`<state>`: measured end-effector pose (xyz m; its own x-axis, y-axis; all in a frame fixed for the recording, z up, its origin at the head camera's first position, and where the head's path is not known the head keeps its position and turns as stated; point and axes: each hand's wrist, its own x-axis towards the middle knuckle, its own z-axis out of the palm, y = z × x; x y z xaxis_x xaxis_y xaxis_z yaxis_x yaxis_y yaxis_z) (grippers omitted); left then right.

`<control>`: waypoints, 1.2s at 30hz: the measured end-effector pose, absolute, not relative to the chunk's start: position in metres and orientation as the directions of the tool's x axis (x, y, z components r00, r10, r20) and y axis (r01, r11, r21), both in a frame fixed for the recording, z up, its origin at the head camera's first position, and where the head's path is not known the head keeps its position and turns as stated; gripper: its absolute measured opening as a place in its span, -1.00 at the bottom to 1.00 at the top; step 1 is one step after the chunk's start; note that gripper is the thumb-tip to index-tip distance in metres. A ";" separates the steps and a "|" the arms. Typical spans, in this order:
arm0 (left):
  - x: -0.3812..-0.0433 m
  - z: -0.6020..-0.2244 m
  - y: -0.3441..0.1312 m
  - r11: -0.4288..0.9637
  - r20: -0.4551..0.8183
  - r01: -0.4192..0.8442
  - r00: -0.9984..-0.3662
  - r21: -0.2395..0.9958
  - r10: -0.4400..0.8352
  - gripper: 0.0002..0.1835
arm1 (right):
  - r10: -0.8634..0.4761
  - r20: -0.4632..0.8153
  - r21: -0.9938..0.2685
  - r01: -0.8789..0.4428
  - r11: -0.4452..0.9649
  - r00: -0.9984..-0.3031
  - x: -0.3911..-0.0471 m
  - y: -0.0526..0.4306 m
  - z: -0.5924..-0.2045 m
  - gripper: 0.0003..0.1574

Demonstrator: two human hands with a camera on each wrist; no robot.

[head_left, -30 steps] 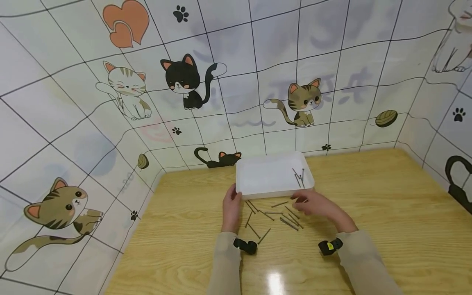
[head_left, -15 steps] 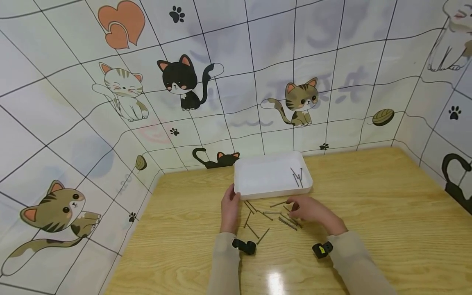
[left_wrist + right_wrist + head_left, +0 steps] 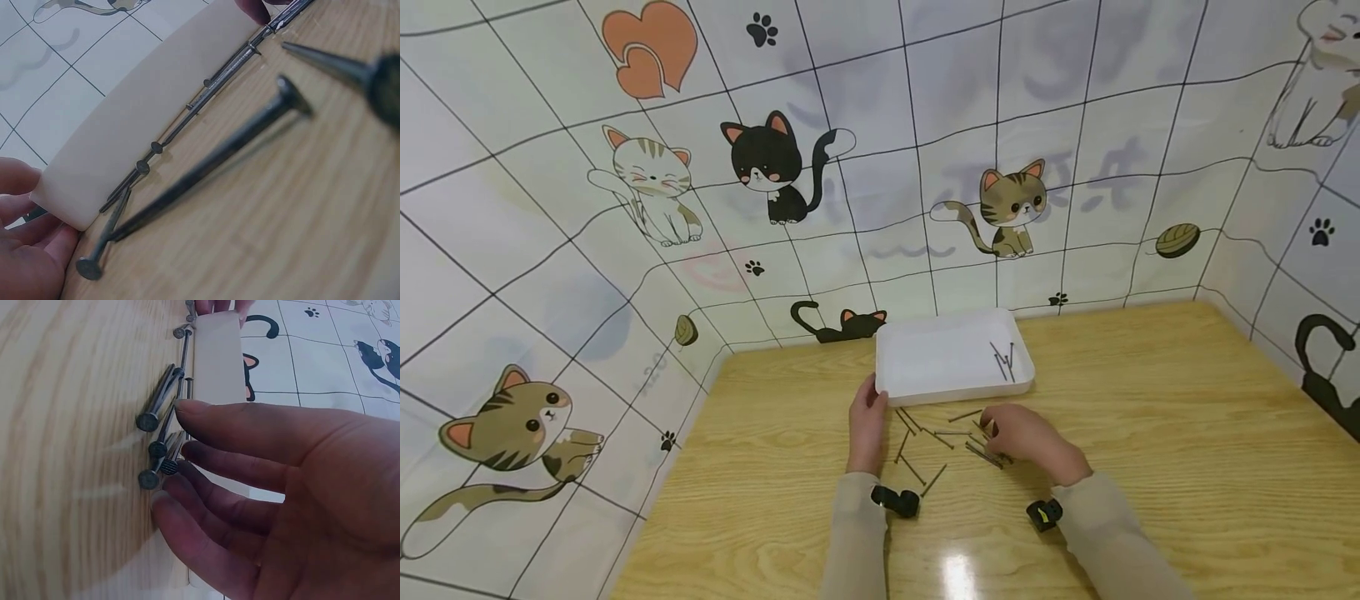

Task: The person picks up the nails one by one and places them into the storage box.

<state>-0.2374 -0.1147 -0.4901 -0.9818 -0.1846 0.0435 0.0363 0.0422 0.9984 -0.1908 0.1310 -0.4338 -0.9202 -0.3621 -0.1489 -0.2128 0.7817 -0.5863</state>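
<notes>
A white tray [image 3: 936,360] stands at the back of the table, with several nails [image 3: 1004,365] lying at its right end. My left hand [image 3: 867,427] grips the tray's near left corner; in the left wrist view, the thumb and fingers [image 3: 19,175] hold that corner. My right hand [image 3: 1028,437] is low over the right side of the loose nails [image 3: 951,432] in front of the tray. In the right wrist view, the thumb and loosely bent fingers [image 3: 187,531] surround a cluster of nails [image 3: 157,450], with a gap between thumb and index finger.
The wooden table [image 3: 1150,400] runs back to a wall covering [image 3: 880,167] printed with cats and grid lines. More nails [image 3: 913,470] lie scattered left of the right hand, between the forearms. Each wrist carries a small black camera [image 3: 897,501].
My right hand has moved slightly left and down from beside the tray's front edge onto the right-hand nails. My left hand keeps its grip on the tray corner.
</notes>
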 end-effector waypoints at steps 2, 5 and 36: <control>-0.237 -0.490 -0.115 0.047 0.042 0.034 -0.982 0.998 -0.185 -0.51 | -0.359 -0.143 -0.570 -0.220 0.792 -0.922 -0.190 0.129 -0.434 -0.54; -0.238 -0.489 -0.116 0.059 0.041 0.030 -0.980 0.998 -0.193 -0.52 | -0.355 -0.117 -0.538 -0.241 0.807 -0.928 -0.190 0.126 -0.435 -0.55; -0.236 -0.486 -0.115 0.081 0.016 0.001 -0.981 0.997 -0.195 -0.52 | -0.366 -0.109 -0.565 -0.245 0.788 -0.924 -0.189 0.124 -0.439 -0.59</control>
<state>-0.2362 -0.1150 -0.4855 -0.9807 -0.1948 0.0165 0.0006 0.0810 0.9967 -0.1891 0.1244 -0.4392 -0.9242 -0.3662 -0.1089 -0.2455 0.7877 -0.5651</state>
